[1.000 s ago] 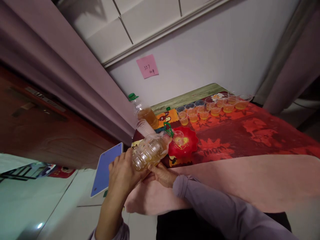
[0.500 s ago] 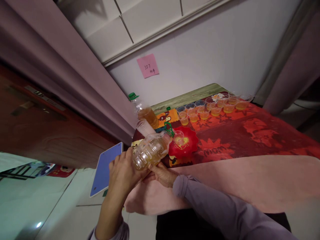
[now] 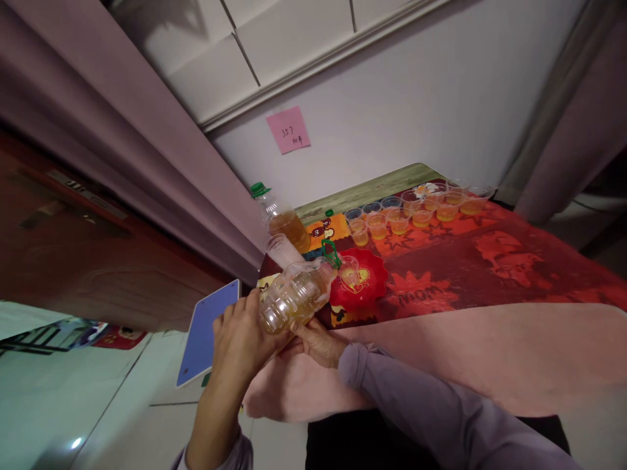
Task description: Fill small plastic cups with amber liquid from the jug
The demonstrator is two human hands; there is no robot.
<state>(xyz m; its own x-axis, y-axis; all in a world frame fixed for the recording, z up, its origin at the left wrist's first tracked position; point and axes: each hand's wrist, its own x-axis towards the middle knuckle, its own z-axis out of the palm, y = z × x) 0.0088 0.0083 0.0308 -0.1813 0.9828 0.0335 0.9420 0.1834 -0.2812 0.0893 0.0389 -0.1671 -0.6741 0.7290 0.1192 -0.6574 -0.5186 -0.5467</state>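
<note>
Both hands hold a clear plastic bottle (image 3: 292, 295) of amber liquid, tipped on its side. My left hand (image 3: 239, 341) grips its base and my right hand (image 3: 316, 341) supports it from below. The bottle's green-ringed mouth (image 3: 331, 253) points at a small clear cup (image 3: 349, 269) standing on a red scalloped plate (image 3: 366, 282). A little liquid shows in that cup.
A second bottle with a green cap (image 3: 280, 218) stands behind, next to a stack of clear cups (image 3: 283, 250). Several filled cups (image 3: 411, 211) line the far edge of the red patterned tablecloth (image 3: 490, 261). A blue board (image 3: 206, 329) leans on the floor at left.
</note>
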